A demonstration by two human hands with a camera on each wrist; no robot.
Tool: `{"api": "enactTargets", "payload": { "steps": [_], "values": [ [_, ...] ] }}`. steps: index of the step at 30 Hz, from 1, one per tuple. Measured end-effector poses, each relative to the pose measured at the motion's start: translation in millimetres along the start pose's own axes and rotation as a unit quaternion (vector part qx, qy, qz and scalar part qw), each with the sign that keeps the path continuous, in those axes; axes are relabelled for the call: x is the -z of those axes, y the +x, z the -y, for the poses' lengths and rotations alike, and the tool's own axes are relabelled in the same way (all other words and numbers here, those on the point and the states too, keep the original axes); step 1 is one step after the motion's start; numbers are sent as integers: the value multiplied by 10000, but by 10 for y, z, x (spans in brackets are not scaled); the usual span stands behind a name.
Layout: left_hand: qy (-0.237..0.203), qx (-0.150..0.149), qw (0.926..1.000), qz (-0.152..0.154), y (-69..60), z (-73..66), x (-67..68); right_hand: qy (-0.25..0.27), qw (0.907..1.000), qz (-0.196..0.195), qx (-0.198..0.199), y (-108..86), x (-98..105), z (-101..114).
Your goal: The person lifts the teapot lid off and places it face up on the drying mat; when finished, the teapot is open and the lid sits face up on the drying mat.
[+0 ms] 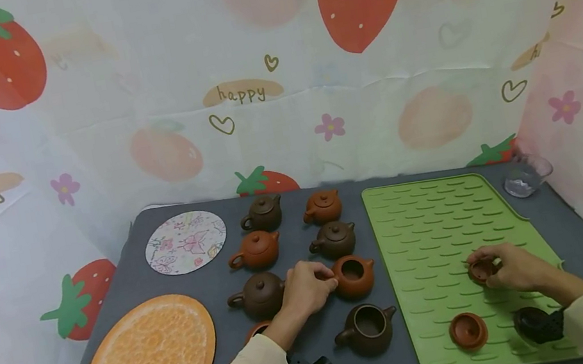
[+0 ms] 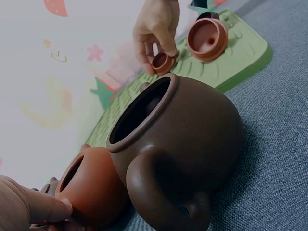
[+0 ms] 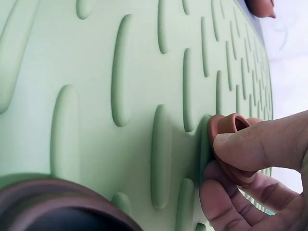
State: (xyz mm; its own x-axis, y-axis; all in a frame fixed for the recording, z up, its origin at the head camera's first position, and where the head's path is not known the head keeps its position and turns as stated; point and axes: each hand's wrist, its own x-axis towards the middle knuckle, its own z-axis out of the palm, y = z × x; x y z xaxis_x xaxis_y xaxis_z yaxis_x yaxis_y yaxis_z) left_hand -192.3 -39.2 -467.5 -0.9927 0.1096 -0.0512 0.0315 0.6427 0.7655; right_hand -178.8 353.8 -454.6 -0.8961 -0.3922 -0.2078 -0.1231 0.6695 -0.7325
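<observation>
My left hand (image 1: 306,290) pinches the handle side of a lidless orange-brown clay teapot (image 1: 356,291); the fingers hide the handle. In the left wrist view, the thumb presses against that teapot (image 2: 98,185). My right hand (image 1: 517,269) holds a small reddish-brown teapot lid (image 3: 222,126) between thumb and fingers, low over the green mat (image 1: 421,250), its hollow side turned up. A second reddish lid (image 1: 469,336) and a dark lid (image 1: 529,322) lie on the mat, hollow sides up. Closer to me stands a dark brown teapot (image 2: 202,115), also open at the top.
Several lidded teapots, including a dark one (image 1: 262,298) and an orange one (image 1: 259,253), stand left and behind. Another reddish pot (image 1: 257,329) is mostly behind the left forearm. Two round mats, one floral (image 1: 185,243), one orange (image 1: 150,363), lie left. A clear glass vessel (image 1: 521,180) stands back right.
</observation>
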Motion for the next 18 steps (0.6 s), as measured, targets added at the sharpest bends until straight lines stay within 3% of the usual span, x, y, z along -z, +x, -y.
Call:
{"api": "enactTargets", "payload": {
  "steps": [18],
  "values": [
    [-58,11,10000,24,11,20,-7,-538,9985,-132,-42,-47,59,-42]
  ]
}}
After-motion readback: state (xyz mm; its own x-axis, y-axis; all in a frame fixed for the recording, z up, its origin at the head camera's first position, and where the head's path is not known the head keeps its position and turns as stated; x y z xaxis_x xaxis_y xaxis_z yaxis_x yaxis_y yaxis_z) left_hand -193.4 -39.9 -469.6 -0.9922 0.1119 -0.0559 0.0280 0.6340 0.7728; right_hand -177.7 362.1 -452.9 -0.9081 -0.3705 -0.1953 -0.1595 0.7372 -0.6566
